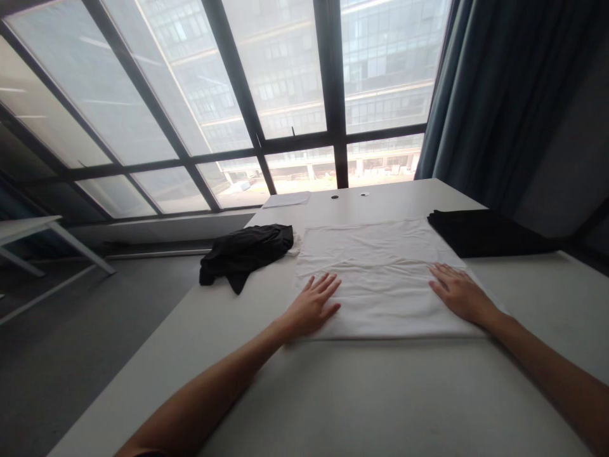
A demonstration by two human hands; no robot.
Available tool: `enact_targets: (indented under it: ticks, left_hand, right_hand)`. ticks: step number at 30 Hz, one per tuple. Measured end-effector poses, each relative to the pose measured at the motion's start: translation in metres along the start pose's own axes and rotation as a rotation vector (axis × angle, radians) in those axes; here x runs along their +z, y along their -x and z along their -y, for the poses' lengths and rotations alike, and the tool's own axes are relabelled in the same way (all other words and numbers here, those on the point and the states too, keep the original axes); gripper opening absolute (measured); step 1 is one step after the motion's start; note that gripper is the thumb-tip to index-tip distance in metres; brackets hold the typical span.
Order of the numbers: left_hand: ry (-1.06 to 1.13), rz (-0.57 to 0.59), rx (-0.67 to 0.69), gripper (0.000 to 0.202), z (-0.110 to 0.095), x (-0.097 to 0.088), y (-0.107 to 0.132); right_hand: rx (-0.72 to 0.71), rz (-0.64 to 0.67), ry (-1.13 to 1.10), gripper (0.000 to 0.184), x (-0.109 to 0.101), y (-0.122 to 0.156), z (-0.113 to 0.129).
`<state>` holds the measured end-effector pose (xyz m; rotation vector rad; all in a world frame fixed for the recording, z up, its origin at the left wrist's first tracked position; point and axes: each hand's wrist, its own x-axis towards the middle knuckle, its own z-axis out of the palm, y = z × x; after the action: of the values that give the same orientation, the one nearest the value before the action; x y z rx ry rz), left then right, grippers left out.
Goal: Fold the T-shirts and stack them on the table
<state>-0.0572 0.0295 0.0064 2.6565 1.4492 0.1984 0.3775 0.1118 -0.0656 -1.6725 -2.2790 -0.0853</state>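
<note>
A white cloth, folded into a rough rectangle, lies flat on the white table in front of me. My left hand rests palm down on the cloth's near left corner, fingers stretched out and apart. My right hand lies flat on the near right corner, fingers also spread. Neither hand holds anything.
A crumpled black garment sits at the table's left edge beside the white cloth. A folded black cloth lies at the right. A sheet of paper and two small holes are at the far edge. Windows, a dark curtain and another table stand beyond.
</note>
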Motion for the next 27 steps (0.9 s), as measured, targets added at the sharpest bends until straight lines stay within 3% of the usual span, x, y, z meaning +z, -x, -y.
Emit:
enact_targets:
  ticks: [4, 9, 14, 16, 18, 22, 27]
  left_hand:
    - [0.006, 0.170, 0.062, 0.063, -0.013, 0.004, 0.000]
    - [0.024, 0.140, 0.202, 0.061, -0.036, -0.009, 0.001]
    - [0.079, 0.251, 0.339, 0.060, -0.058, -0.012, 0.007]
    - [0.086, 0.258, 0.331, 0.059, -0.060, -0.011, 0.007]
    - [0.091, 0.248, 0.330, 0.058, -0.059, -0.010, 0.007]
    - [0.091, 0.213, 0.355, 0.056, -0.054, -0.006, 0.005]
    - [0.046, 0.191, 0.395, 0.060, -0.050, 0.000, 0.004]
  right_hand:
    - [-0.003, -0.004, 0.003, 0.058, -0.002, 0.000, 0.002]
    - [-0.008, -0.045, 0.050, 0.055, -0.011, 0.002, 0.009]
    - [-0.163, -0.165, -0.030, 0.052, -0.033, 0.009, 0.049]
    - [-0.279, -0.114, -0.108, 0.053, -0.039, 0.015, 0.073]
    - [-0.405, 0.017, -0.163, 0.057, -0.041, 0.021, 0.094]
    - [-0.508, 0.248, -0.228, 0.061, -0.041, 0.030, 0.111]
    - [-0.497, 0.243, -0.298, 0.064, -0.049, 0.034, 0.112]
